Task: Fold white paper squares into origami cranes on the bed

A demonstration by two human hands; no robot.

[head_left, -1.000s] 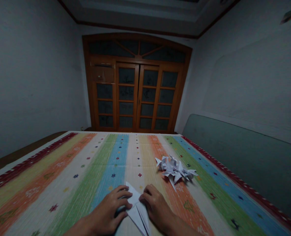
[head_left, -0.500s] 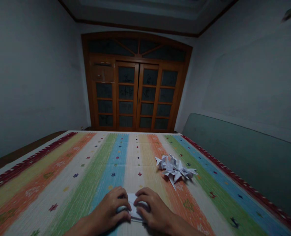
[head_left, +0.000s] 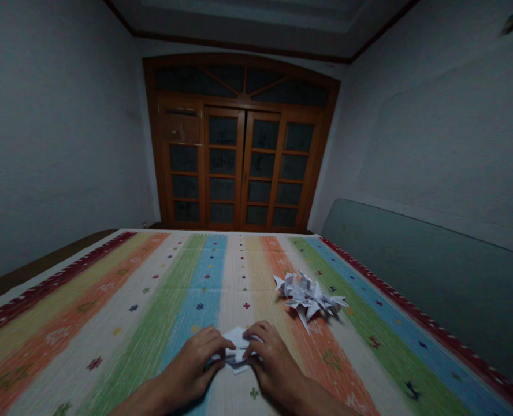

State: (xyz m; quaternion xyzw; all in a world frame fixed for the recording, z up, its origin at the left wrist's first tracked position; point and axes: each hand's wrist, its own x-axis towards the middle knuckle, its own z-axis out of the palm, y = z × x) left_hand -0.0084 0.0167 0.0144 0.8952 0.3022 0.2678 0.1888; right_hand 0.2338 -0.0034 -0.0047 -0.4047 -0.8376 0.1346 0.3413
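Note:
Between my two hands, close to the near side of the table, is a small piece of folded white paper [head_left: 236, 337]. My left hand [head_left: 198, 358] pinches its left side, thumb below and fingers on top. From the right, my right hand [head_left: 271, 358] grips the other side with curled fingers. The paper's middle and its pointed lower edge show; both sides are hidden under the fingers. Farther off to the right lies a pile of folded white paper pieces [head_left: 311, 297] with sharp points.
A striped, patterned tablecloth [head_left: 152, 312] covers the table. A greenish panel [head_left: 412, 260] stands along the right side. Wooden doors with glass panes [head_left: 243, 162] close off the far wall.
The folded paper has been lifted or turned slightly, and its lower edge now shows as a point. Both hands have shifted a little away from me, fingertips repositioned on it.

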